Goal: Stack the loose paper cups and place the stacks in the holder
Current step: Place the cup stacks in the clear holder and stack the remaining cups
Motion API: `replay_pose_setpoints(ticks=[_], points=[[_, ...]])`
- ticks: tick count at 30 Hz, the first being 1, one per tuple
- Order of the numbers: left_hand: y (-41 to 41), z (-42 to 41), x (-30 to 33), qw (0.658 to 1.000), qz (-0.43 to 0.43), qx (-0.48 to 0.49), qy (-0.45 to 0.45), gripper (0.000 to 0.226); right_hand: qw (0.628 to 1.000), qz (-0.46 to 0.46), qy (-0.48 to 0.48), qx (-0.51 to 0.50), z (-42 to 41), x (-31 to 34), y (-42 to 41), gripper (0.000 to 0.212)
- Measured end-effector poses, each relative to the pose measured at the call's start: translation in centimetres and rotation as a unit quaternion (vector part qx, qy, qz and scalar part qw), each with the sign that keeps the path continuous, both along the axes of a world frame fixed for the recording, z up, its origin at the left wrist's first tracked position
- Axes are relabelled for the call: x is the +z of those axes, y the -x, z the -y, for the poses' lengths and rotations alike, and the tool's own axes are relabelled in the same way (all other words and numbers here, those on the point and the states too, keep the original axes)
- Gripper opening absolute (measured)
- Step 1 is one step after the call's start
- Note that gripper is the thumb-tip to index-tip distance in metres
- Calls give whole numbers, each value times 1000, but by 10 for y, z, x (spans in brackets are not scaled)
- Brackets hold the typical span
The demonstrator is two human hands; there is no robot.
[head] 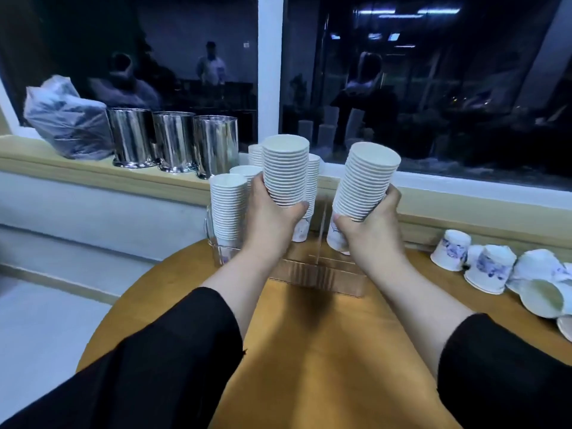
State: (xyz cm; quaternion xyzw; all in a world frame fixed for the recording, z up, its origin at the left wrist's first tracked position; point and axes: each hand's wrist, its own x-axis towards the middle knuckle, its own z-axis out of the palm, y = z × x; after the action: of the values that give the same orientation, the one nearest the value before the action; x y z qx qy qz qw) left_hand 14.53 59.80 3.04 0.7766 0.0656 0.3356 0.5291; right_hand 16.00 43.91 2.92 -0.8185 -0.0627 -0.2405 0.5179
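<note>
White stacks upright, one gripped in each hand; I see right hand (370, 226) stack (365, 181) tilted, clear holder (312, 274) directly beneath; left hand (272, 212) stack (286, 170) likewise.

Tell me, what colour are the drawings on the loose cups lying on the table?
Blue-purple on white loose cups, seen in the head view.

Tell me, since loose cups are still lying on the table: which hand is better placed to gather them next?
Right. The loose cups lie at the table's right edge, beside the right hand; the left hand is over by the holder. Both grip stacks now.
</note>
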Motion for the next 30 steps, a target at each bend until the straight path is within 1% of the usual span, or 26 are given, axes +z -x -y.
replay_pose_setpoints(ticks=[3, 5, 12, 17, 20, 23, 25, 27, 30], points=[[-26, 1, -11, 1000, -5, -6, 14, 68, 999, -14, 24, -36, -11, -14, -20, 80], [-40, 2, -18, 1000, -21, -7, 21, 62, 995, -48, 57, -60, -13, -23, -29, 79], [-78, 9, -41, 992, -122, -22, 31, 65, 978, -141, 116, -104, -14, -47, -63, 91], [-90, 11, -53, 984, -177, -29, 16, 77, 967, -185, 119, -124, -21, -60, -82, 90], [-94, 12, -55, 977, -207, -41, -2, 86, 964, -217, 89, -124, -20, -59, -89, 87], [-96, 10, -55, 974, -221, -45, 3, 90, 964, -232, 63, -113, -18, -60, -93, 81], [-95, 10, -53, 974, -225, -42, 7, 94, 964, -233, 72, -107, -17, -60, -91, 84], [-92, 12, -48, 973, -227, -36, -9, 94, 961, -236, 92, -107, -18, -57, -90, 89], [-90, 14, -39, 975, -217, -24, -37, 86, 962, -234, 95, -108, -18, -53, -87, 96]])
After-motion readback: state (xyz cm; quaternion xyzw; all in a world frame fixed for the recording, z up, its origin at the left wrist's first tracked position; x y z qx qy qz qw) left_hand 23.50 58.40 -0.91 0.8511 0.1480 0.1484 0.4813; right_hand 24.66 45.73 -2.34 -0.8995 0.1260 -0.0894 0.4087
